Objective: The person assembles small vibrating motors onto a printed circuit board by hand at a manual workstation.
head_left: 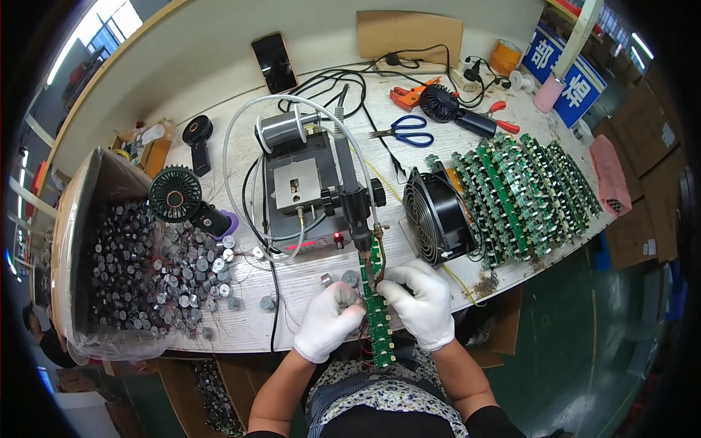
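A long green circuit board strip [377, 321] runs from under the soldering iron toward my lap. The soldering machine's iron [358, 219] points down at the strip, its tip between my hands. My left hand [330, 321], in a white glove, is closed in a pinch at the strip's left edge; what it grips is hidden. My right hand [420, 305], also gloved, has its fingers pinched at the strip's right edge beside the tip; anything in them is too small to make out. Small round metal motors [350, 278] with thin wires lie just beyond my left hand.
At left, a plastic-lined box [80, 241] spills many motors. A solder spool [281, 130] tops the machine's grey base [303, 190]. Right are a black fan [436, 215] and stacked circuit boards [518, 197]. Behind lie blue-handled scissors [409, 133], handheld fans [175, 196] and a phone [274, 63].
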